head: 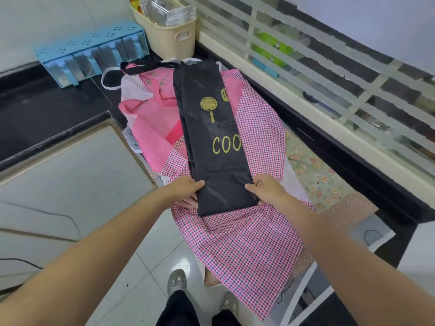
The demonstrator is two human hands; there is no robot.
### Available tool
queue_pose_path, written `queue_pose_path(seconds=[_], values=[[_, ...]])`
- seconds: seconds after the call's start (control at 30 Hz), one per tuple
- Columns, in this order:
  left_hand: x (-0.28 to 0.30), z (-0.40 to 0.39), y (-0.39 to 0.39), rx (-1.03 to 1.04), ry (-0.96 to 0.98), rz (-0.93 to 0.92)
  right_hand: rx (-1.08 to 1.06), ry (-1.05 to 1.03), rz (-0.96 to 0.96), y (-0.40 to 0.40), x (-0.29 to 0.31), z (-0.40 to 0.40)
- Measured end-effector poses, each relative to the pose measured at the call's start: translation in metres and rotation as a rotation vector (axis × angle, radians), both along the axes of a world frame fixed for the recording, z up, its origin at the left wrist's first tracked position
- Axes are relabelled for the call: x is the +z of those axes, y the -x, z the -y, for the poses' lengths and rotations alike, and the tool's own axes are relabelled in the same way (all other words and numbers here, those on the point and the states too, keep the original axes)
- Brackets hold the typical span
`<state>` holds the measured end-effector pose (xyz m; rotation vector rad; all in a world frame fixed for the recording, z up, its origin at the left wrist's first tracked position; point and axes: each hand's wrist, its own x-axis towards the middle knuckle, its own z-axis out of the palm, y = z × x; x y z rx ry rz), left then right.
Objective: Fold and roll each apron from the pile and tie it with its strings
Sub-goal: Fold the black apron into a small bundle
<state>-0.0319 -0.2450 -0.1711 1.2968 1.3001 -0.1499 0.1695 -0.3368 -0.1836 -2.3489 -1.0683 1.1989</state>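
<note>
A black apron point(209, 128) with a gold pan print and the letters "COO" lies folded into a long narrow strip on top of the pile. Its black neck strap point(143, 67) trails off to the far left. My left hand point(186, 191) grips the strip's near left edge, thumb on top and fingers underneath. My right hand point(266, 189) grips the near right edge the same way. Under it lies a pink checked apron point(247, 243) that hangs over the counter's front edge, on other pink and floral aprons.
A black counter point(47, 107) runs left and along a barred window point(329, 74). A blue spice rack point(94, 50) and a cream basket point(169, 36) stand at the back. A floral apron point(313, 170) lies at the right. White floor tiles and my feet are below.
</note>
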Motion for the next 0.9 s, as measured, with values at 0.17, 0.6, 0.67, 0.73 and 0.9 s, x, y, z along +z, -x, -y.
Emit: queue_pose_path(seconds=[0.17, 0.6, 0.67, 0.73, 0.9], values=[[-0.004, 0.002, -0.009, 0.009, 0.069, -0.100, -0.144, 0.050, -0.194, 0.000, 0.002, 0.009], [0.013, -0.002, -0.028, -0.511, -0.994, -0.155, 0.128, 0.071, 0.279, 0.013, -0.003, 0.008], [0.005, 0.003, -0.033, -0.863, -0.892, -0.114, 0.119, 0.066, 0.257, 0.010, -0.003, 0.008], [-0.004, 0.003, -0.029, -1.017, -0.788, -0.195, 0.107, 0.054, 0.177, 0.006, 0.000, 0.008], [-0.012, 0.001, -0.021, -1.057, -0.773, -0.225, 0.500, -0.170, 0.469, 0.005, 0.016, 0.013]])
